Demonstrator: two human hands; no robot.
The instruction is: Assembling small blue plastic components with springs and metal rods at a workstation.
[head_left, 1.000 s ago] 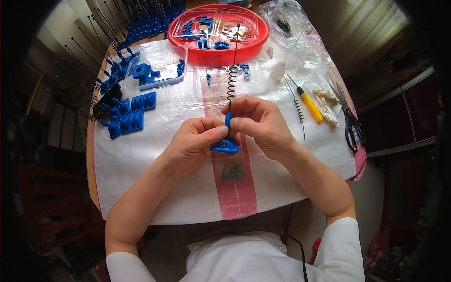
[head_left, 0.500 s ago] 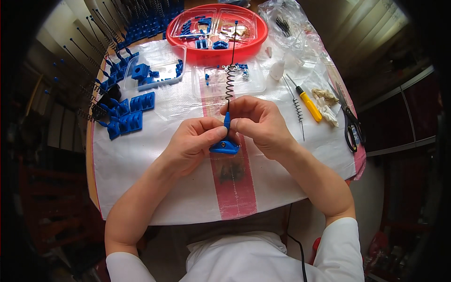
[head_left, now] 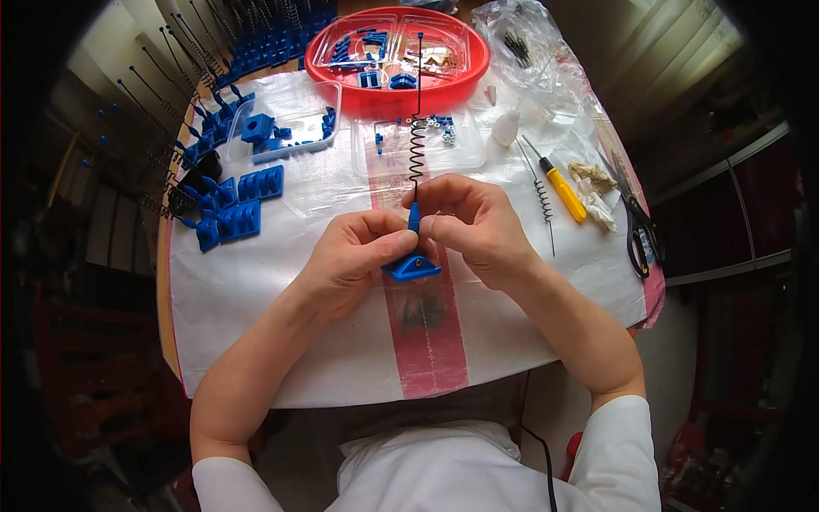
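Observation:
Upright between my hands stands a coil antenna (head_left: 415,217) with a blue stem, a black wire coil and a small blue tip. Its blue base (head_left: 413,269), with a small screw in its side, shows below my fingers. My left hand (head_left: 363,249) is closed around the lower stem, thumb in front. On the other side my right hand (head_left: 471,224) pinches at the stem, its fingertips partly hidden. Beyond the coil, a clear lid (head_left: 461,154) carries small blue pieces and nuts.
A red basin (head_left: 341,100) with sorted parts stands at the back. Several blue bases (head_left: 235,224) and a clear box (head_left: 299,154) lie left. To the right are a loose wire coil (head_left: 543,200), a yellow-handled screwdriver (head_left: 566,195), a white bottle (head_left: 505,128) and black scissors (head_left: 638,243).
The antenna's base has turned slightly, and its wire tip has shifted a little to the left. Both hands keep their hold in nearly the same place.

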